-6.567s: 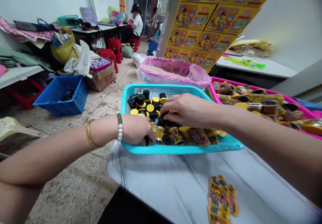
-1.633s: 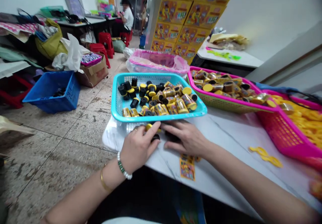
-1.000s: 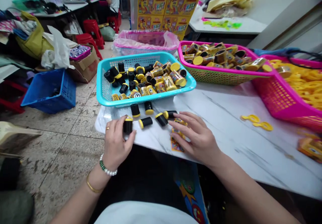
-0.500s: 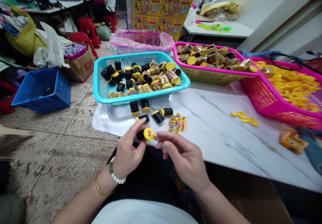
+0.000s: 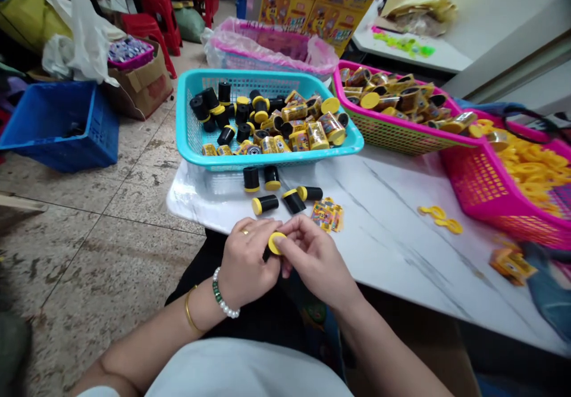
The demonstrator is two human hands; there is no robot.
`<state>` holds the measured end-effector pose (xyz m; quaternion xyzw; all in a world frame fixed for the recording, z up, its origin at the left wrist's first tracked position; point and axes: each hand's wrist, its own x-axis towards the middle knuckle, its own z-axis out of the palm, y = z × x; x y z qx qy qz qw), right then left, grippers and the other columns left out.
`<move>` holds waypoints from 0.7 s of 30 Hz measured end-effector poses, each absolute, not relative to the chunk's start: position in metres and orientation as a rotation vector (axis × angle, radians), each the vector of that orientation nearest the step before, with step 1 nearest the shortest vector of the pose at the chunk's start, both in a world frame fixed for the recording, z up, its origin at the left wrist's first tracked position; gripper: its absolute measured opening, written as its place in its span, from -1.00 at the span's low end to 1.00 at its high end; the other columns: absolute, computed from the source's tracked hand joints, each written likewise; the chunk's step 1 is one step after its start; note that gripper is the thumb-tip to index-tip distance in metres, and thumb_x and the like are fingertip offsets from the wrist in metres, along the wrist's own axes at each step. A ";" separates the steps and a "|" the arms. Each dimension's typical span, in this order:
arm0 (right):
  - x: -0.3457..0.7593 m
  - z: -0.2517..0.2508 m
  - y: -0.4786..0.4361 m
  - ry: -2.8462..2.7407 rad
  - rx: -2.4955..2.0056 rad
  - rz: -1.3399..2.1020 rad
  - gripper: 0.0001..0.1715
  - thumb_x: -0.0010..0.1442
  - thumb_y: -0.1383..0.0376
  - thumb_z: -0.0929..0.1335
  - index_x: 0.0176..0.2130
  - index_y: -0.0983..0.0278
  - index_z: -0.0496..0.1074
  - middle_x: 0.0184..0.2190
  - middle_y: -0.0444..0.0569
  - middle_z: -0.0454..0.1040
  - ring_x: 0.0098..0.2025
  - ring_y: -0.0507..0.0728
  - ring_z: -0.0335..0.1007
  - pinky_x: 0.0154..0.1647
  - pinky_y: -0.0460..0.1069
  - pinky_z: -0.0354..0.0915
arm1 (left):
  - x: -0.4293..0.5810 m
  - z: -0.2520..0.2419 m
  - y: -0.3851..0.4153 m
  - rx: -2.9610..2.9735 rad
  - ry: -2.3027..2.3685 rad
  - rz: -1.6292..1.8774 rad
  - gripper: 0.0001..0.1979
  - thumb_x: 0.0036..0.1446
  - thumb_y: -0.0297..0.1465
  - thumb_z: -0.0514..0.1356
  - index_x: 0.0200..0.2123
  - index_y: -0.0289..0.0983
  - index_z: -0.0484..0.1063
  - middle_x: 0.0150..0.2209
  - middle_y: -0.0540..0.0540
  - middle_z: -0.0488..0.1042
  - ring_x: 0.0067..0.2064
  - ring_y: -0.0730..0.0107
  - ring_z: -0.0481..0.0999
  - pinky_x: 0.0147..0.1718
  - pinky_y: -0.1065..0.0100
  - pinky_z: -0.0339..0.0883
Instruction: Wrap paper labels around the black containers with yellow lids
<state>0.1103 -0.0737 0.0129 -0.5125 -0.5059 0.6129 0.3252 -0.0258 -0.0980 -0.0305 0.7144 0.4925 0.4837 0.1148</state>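
My left hand [image 5: 252,260] is wrapped round a small black cylinder, mostly hidden by the fingers, with a round yellow cap [image 5: 277,243] facing up. The thumb of my right hand [image 5: 314,257] presses on that cap, its fingers curled at the side. Just beyond my hands, several black cylinders with yellow ends, one of them a lying cylinder [image 5: 266,204], rest on the white marbled table [image 5: 375,230]. Beside them is a small pile of printed yellow labels [image 5: 328,215].
A turquoise basket [image 5: 267,160] holds black cylinders and yellow-wrapped ones. To its right stand a pink basket [image 5: 401,132] of wrapped cylinders and another pink basket [image 5: 473,188] of yellow plastic parts. Loose yellow ring pieces [image 5: 441,218] lie on the table. A blue crate [image 5: 100,126] sits on the floor.
My right hand has closed in on the cylinder, its thumb now on the cap. The cap's face, earlier showing a pink centre, is now plain yellow. The view has tilted down.
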 end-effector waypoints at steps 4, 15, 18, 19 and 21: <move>0.105 0.007 -0.074 -1.409 -1.352 1.477 -0.72 0.20 0.13 0.44 -0.31 0.21 0.30 -0.66 -0.34 0.27 -0.73 -0.08 0.19 -0.73 -0.17 0.12 | -0.028 -0.029 -0.101 2.150 1.452 1.336 -0.54 0.13 -0.57 0.19 0.13 -0.41 0.40 0.02 -0.34 0.59 0.05 0.09 0.58 0.12 0.07 0.38; 0.169 -0.018 -0.101 -1.985 -1.310 0.099 -0.82 0.28 0.32 0.41 -0.10 0.22 0.59 -0.36 -0.03 0.49 -0.33 0.11 0.46 -0.31 0.02 0.43 | -0.033 -0.022 -0.091 2.297 1.795 1.103 -0.63 0.25 -0.40 0.26 0.09 -0.43 0.47 -0.39 -0.13 0.47 -0.33 0.17 0.43 -0.23 0.15 0.40; 0.174 -0.021 -0.101 -2.030 -1.289 0.121 -0.84 0.28 0.36 0.41 -0.12 0.26 0.59 -0.35 -0.02 0.51 -0.30 0.12 0.49 -0.27 0.02 0.46 | -0.034 -0.020 -0.090 2.265 1.800 1.131 -0.64 0.26 -0.38 0.26 0.08 -0.40 0.47 -0.39 -0.12 0.49 -0.34 0.20 0.44 -0.22 0.18 0.38; 0.175 -0.020 -0.100 -2.015 -1.309 0.163 -0.83 0.28 0.37 0.41 -0.11 0.27 0.58 -0.35 -0.03 0.51 -0.32 0.10 0.49 -0.28 0.00 0.46 | -0.035 -0.020 -0.090 2.257 1.795 1.139 -0.67 0.27 -0.37 0.25 0.05 -0.40 0.48 -0.38 -0.13 0.50 -0.33 0.20 0.44 -0.23 0.18 0.38; 0.176 -0.017 -0.096 -1.988 -1.347 0.231 -0.86 0.27 0.37 0.43 -0.14 0.27 0.58 -0.36 -0.06 0.51 -0.37 0.06 0.49 -0.33 -0.04 0.44 | -0.037 -0.018 -0.091 2.245 1.788 1.137 -0.71 0.26 -0.37 0.26 -0.01 -0.40 0.52 -0.38 -0.14 0.50 -0.33 0.20 0.45 -0.25 0.19 0.37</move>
